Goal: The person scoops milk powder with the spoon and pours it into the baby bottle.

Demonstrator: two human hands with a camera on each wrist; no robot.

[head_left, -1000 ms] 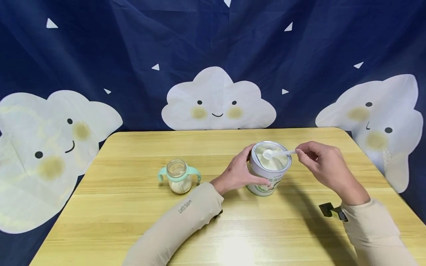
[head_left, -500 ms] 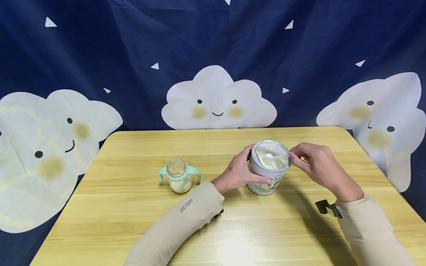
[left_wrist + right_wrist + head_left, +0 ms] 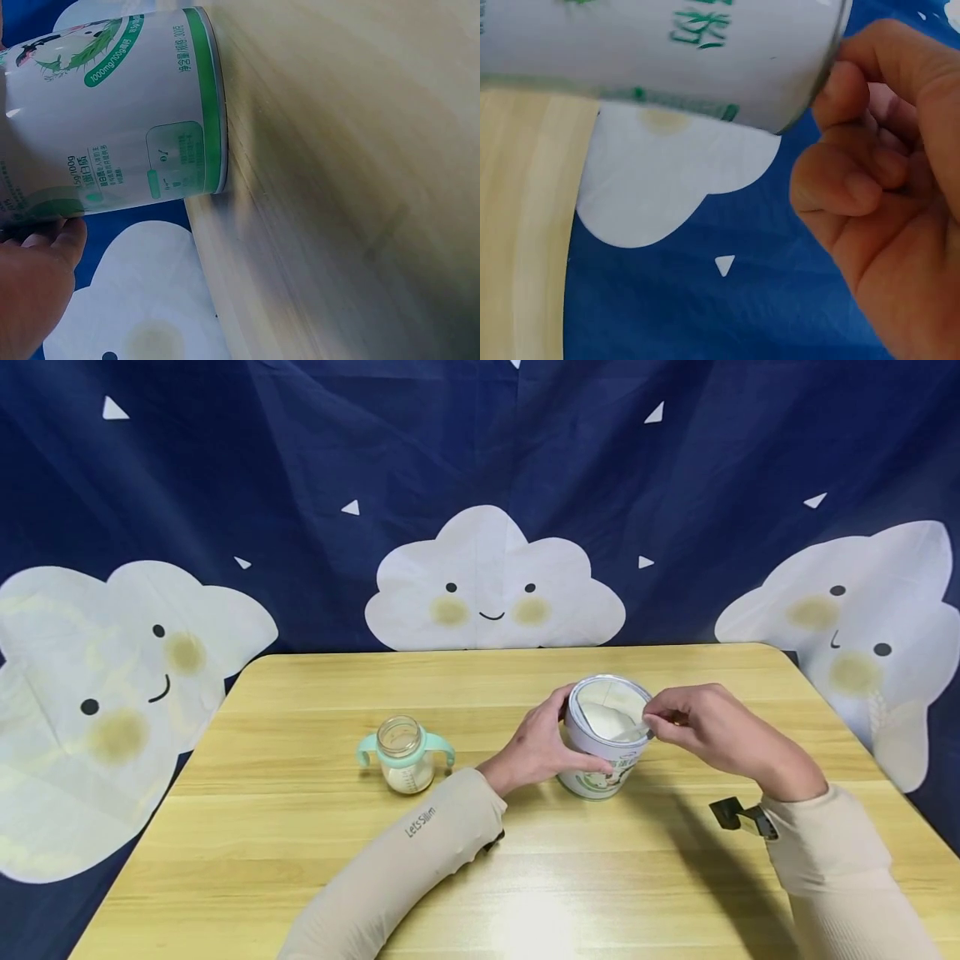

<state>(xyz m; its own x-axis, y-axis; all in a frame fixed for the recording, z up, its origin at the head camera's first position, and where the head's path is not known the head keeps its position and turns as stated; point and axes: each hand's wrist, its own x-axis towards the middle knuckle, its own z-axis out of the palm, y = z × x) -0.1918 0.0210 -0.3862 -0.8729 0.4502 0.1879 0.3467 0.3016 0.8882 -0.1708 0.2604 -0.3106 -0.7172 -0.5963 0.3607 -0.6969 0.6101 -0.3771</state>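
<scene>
A white and green powder can (image 3: 600,768) stands open on the wooden table (image 3: 300,860), pale powder showing inside. My left hand (image 3: 536,747) grips its left side; the left wrist view shows the can's label (image 3: 112,112) with my thumb (image 3: 41,277) against it. At the can's right rim my right hand (image 3: 701,727) pinches the handle of a white scoop (image 3: 632,727), whose bowl lies down in the powder and is hard to tell from it. In the right wrist view, curled fingers (image 3: 855,180) sit beside the can's rim (image 3: 705,60).
A small baby bottle (image 3: 405,758) with mint-green handles and no cap stands left of the can, some powder in its bottom. A dark blue cloth with white clouds (image 3: 491,585) hangs behind the table. The table's far edge (image 3: 487,652) is close behind the can.
My right hand has moved left to the can's rim, and the scoop has gone from above the can down into the powder. The left hand keeps its grip.
</scene>
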